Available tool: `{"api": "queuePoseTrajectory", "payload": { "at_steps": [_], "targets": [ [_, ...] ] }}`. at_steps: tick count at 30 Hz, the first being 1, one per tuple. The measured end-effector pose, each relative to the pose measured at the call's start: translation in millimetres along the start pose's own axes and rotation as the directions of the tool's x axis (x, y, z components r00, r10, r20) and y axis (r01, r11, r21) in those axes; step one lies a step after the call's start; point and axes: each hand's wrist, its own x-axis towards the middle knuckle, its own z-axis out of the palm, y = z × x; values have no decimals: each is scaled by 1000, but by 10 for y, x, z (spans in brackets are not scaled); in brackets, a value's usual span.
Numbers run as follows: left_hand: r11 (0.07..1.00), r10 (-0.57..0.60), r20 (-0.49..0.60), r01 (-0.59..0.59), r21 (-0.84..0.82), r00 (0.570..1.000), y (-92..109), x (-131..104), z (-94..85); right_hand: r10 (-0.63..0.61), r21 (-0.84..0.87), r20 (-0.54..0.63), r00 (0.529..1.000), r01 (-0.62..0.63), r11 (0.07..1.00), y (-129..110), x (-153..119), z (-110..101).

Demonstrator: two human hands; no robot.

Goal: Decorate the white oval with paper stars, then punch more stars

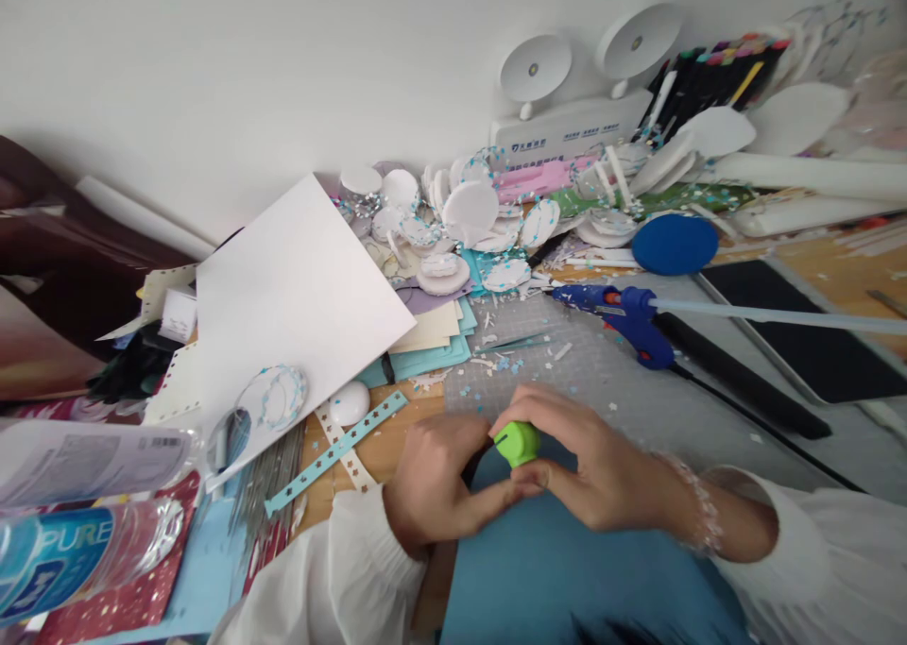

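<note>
My right hand [595, 466] grips a small bright green craft punch [519, 444] between thumb and fingers. Curled close against the punch's left side is my left hand [443, 475], its thumb reaching under the punch toward my right thumb. Whatever lies inside the left fingers is hidden. Both hands are just off the near table edge, above a smooth blue surface [567, 569]. Left of them, a light blue paper strip [340, 449] with punched shapes crosses a cream punched strip [352, 461]. A white rounded object [350, 403] sits beside the strips.
A blue glue gun [624, 316] with a long glue stick lies right on the grey cutting mat [609, 390], near tweezers [517, 342] and paper bits. Behind are piled white discs [471, 211], a blue disc [675, 245] and a tablet [808, 319]. White board [298, 296] and water bottle [85, 551] are left.
</note>
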Motion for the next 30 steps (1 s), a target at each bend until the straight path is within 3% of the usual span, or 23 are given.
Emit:
{"api": "queuePoseTrajectory", "payload": {
  "at_steps": [5, 13, 18, 21, 25, 30],
  "targets": [
    [993, 110, 61, -113, 36, 992, -38, -38, 8, -10, -37, 5, 1000, 10, 999, 18, 5, -51],
    [997, 34, 131, -24, -78, 991, -43, -24, -28, 9, -31, 91, 996, -6, 1000, 10, 16, -145],
    [990, -5, 135, 24, -141, 991, -31, -21, -53, 11, 8, 83, 997, -11, 1000, 17, 9, -161],
    [973, -57, 96, 77, -217, 994, 3, -4, -79, 24, -30, 68, 997, -22, 999, 36, -2, -154],
    [924, -115, -49, 89, -373, 992, 37, 22, -88, 11, -117, 34, 999, -7, 993, 89, -14, -65],
    [950, -148, -162, 95, -298, 976, 36, 12, -43, -151, -111, 33, 988, 154, 982, 128, -11, -32]
  ]
}}
